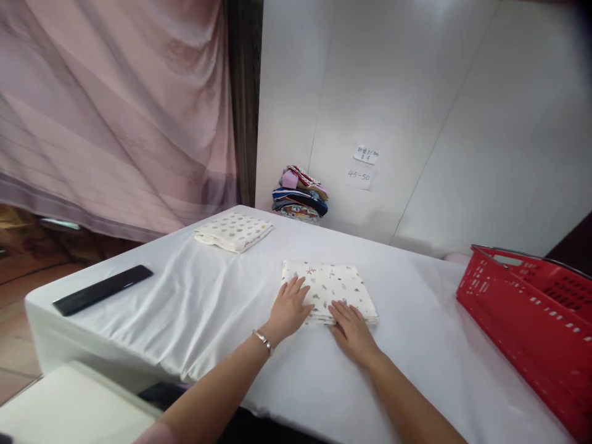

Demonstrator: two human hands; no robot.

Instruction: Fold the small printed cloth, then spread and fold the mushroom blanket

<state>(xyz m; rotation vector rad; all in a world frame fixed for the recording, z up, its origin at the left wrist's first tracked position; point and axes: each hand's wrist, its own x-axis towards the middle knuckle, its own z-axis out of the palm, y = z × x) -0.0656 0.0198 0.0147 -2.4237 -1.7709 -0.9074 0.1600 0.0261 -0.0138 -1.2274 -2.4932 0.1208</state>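
A white cloth with small grey prints and a red star-shaped mark, the folded cloth point(340, 283), lies flat in a neat rectangle on the white-covered table point(411, 357). My left hand point(289, 308) rests on its left near corner with fingers spread. On the near edge, toward the right, my right hand point(354, 330) lies with its fingertips on top. Neither hand grips the cloth; both press lightly from above. Farther back on the left sits a second folded cloth point(234, 231), white with grey spots, apart from both hands.
A red plastic basket point(518, 327) stands on the table's right side. A long black flat object point(104, 290) lies near the left edge. Beyond the far edge is a stack of folded clothes point(300, 196) against the wall. A pink curtain point(120, 111) hangs at left.
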